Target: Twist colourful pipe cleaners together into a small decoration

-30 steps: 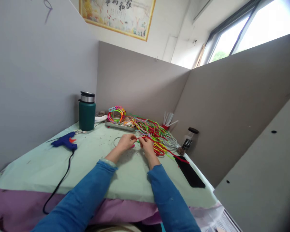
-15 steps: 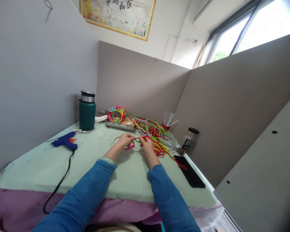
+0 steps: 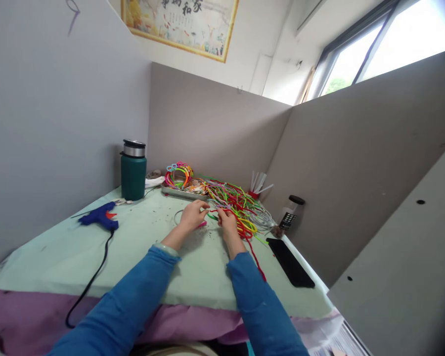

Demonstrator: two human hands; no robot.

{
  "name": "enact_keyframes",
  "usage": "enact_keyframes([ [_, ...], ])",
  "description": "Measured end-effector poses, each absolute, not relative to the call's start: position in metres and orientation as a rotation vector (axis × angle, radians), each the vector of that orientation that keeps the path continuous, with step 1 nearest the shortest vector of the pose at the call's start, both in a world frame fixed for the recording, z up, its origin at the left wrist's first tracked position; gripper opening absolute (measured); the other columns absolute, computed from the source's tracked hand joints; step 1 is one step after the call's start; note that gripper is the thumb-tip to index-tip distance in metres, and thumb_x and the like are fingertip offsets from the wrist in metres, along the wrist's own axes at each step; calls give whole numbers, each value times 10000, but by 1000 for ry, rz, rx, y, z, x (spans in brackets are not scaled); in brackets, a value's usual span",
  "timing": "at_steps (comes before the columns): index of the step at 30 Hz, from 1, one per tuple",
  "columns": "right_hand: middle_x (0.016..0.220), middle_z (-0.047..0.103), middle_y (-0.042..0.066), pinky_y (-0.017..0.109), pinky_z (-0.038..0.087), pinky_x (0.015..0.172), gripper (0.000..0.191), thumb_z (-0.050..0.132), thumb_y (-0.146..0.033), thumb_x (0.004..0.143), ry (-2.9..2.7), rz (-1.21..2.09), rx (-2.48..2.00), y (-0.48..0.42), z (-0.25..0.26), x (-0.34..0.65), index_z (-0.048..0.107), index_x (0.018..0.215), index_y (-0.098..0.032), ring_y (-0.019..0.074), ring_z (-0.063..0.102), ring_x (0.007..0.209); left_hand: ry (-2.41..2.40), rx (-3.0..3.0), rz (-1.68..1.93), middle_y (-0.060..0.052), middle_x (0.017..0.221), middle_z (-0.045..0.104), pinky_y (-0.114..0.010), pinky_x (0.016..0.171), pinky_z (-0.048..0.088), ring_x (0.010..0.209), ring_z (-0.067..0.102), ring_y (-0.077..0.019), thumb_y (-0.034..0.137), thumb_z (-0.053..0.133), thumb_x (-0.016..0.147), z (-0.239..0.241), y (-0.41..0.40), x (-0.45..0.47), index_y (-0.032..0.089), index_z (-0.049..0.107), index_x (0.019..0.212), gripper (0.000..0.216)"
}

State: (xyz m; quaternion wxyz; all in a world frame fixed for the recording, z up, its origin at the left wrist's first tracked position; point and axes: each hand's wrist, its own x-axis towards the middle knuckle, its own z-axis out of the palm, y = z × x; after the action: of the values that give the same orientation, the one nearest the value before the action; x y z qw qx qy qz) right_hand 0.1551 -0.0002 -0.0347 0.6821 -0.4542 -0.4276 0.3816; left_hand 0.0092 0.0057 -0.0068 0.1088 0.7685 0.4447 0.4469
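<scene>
My right hand [image 3: 227,220] pinches a thin red cord [image 3: 257,260], which looks like a soft pipe cleaner. A short end of it points left out of the fingertips. The long part runs behind my right wrist and hangs down toward the table's front. To its left is my left hand [image 3: 193,216], thumb and fingers parted close to that short end, with no hold on it visible. Beneath my left hand lies a pink piece [image 3: 202,224], partly hidden. A thin grey hoop [image 3: 177,215] shows beside that hand, and a bit of green cord lies between the hands.
A tangled heap of coloured cords [image 3: 241,198] lies beyond my hands. Behind it stand a metal tray [image 3: 183,193] with bright headbands [image 3: 178,175] and white sticks [image 3: 258,182]. At left are a green bottle [image 3: 133,175] and blue glue gun [image 3: 99,216]; at right, a black phone-like slab [image 3: 291,263].
My left fingers have parted and come off the red cord. Its long tail has swung from over the black slab down to beside my right forearm.
</scene>
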Motion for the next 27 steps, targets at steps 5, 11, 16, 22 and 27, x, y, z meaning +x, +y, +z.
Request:
enact_keyframes([
  [5, 446, 404, -78, 234, 215, 415, 282, 663, -407, 601, -951, 914, -999, -1, -34, 152, 486, 569, -190, 73, 322, 409, 1426, 2555, 1280, -37, 1007, 607, -247, 678, 400, 832, 581, -152, 273, 541, 815, -11, -4, 10, 230, 657, 948, 182],
  [11, 465, 427, -75, 230, 233, 407, 291, 685, -400, 585, -964, 962, -990, -5, -33, 148, 483, 584, -189, 71, 353, 416, 1495, 2631, 1190, -49, 970, 595, -251, 679, 384, 852, 572, -163, 288, 485, 857, -11, -6, 9, 228, 655, 934, 196],
  [16, 474, 428, -64, 223, 256, 412, 314, 704, -418, 569, -1003, 984, -980, -7, -34, 147, 495, 585, -183, 73, 361, 428, 1516, 2552, 1138, -78, 949, 604, -253, 696, 372, 857, 570, -177, 309, 452, 868, -12, -4, 9, 206, 670, 885, 242],
  [22, 492, 433, -60, 226, 274, 435, 301, 672, -438, 606, -1099, 874, -949, -6, -34, 145, 544, 642, -168, 73, 349, 441, 1449, 2070, 1018, -49, 718, 593, -248, 639, 349, 745, 536, -168, 290, 575, 763, -7, 2, 11, 178, 617, 680, 145],
  [27, 509, 447, -56, 225, 277, 447, 251, 626, -419, 665, -1189, 792, -954, -9, -28, 146, 561, 681, -177, 82, 360, 458, 970, 1604, 716, 35, 498, 405, -229, 506, 328, 459, 362, -82, 343, 595, 718, 5, 0, 4, 156, 527, 613, 226],
])
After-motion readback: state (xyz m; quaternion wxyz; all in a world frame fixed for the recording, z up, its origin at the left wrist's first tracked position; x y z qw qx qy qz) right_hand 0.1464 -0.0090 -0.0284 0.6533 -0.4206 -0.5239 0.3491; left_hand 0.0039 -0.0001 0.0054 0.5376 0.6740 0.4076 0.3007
